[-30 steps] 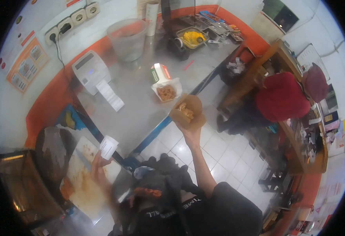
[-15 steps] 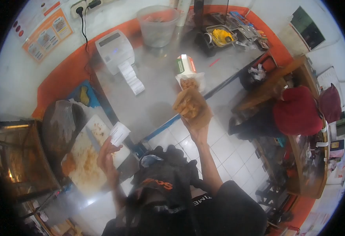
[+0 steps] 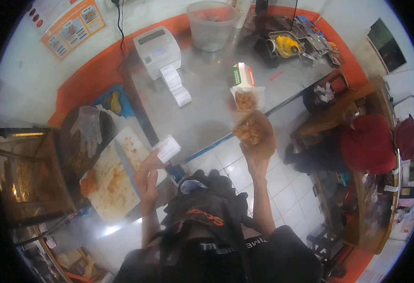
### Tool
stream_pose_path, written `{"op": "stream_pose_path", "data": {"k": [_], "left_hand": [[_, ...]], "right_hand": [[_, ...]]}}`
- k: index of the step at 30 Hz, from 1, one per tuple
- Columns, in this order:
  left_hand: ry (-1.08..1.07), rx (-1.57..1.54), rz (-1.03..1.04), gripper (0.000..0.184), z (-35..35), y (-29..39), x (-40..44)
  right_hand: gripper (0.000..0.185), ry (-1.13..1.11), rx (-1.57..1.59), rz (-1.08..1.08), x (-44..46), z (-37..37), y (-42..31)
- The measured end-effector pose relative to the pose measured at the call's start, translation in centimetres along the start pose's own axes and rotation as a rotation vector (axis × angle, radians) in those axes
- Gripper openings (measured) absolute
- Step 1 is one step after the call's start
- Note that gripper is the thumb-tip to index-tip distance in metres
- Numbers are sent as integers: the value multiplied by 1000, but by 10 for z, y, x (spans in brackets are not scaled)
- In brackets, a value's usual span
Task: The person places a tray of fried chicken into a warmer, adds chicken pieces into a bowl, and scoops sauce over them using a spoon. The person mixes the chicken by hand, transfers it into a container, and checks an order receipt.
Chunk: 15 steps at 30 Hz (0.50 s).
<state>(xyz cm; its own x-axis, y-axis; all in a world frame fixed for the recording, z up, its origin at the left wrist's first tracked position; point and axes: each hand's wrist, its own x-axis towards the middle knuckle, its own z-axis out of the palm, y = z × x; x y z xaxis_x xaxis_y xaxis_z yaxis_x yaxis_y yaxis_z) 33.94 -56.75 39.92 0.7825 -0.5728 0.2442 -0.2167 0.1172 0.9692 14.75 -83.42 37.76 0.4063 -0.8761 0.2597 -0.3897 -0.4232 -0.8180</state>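
My left hand holds a small white printed slip between its fingers, above the edge of a stained cutting board. In my right hand is an open brown paper bag, its mouth tilted up and pale brown food showing inside. Just beyond the bag, an open white, green and red box lies on the metal table, with brown food pieces in its paper-lined near part. A label printer at the back left has a strip of labels hanging out.
A clear bucket and a tray of yellow stuff stand at the back. A knife lies on the cutting board. A glass cabinet is at the left. At the right, a person in red is by a wooden counter.
The view has swung, so the table and printer sit further right. The bag has tipped and now shows more of its mouth. Both hands keep their hold on the slip and the bag.
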Motion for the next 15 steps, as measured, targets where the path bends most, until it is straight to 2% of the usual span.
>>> {"op": "stream_pose_path", "data": {"k": [3, 5, 10, 13, 15], "left_hand": [[-36, 179, 59, 59, 1, -3, 3], [-31, 89, -43, 33, 5, 3, 3], [-53, 88, -59, 37, 11, 8, 10], [-86, 78, -61, 41, 14, 3, 12], [-61, 97, -46, 43, 12, 9, 13]], "right_hand": [[101, 1, 81, 40, 4, -7, -2], [99, -28, 118, 76, 8, -11, 1], [100, -26, 157, 110, 4, -13, 7], [103, 19, 18, 85, 0, -16, 9], [102, -42, 35, 105, 5, -17, 7]]}}
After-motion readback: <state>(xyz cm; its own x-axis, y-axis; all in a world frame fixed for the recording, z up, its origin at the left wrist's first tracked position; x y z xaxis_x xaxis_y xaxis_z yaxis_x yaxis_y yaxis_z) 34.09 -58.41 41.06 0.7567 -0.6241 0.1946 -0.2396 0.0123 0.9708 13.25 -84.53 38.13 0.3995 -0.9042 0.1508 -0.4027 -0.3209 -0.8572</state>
